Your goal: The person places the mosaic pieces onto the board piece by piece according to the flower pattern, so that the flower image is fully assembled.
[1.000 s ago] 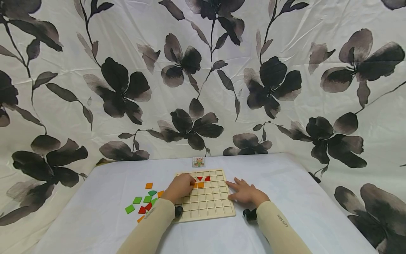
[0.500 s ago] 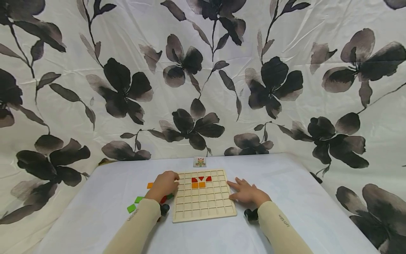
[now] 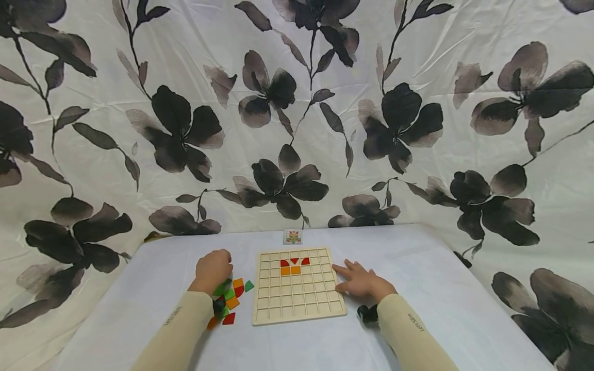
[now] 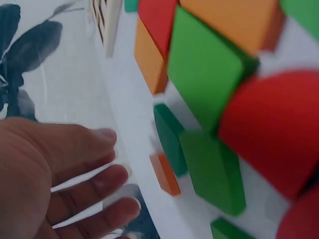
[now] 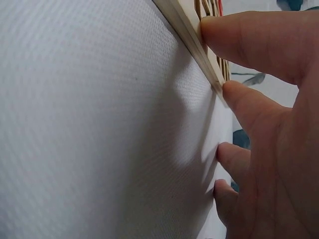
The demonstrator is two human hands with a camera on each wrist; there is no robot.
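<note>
My left hand (image 3: 212, 269) hovers at the far-left side of a loose heap of coloured tiles, holding nothing. In the left wrist view its fingers are loosely bent, near a dark green tile (image 4: 169, 139) and a small orange tile (image 4: 164, 174). Larger green (image 4: 204, 64) and red (image 4: 274, 129) tiles lie closer to that camera. To the right of the heap lies a wooden grid board (image 3: 301, 299). Red tiles (image 3: 304, 261) sit in its upper part, above two orange squares (image 3: 295, 270). My right hand (image 3: 361, 281) touches the board's right edge with thumb and finger, fingers spread.
A small card (image 3: 292, 236) with a coloured pattern lies behind the board. A white cloth covers the table (image 3: 371, 340), and a floral sheet (image 3: 297, 129) hangs behind it. One red tile (image 3: 229, 318) lies at the near end of the heap.
My left hand has left the orange square on the board and moved left, past the loose tiles, to their far-left side. The right hand has stayed at the board's edge.
</note>
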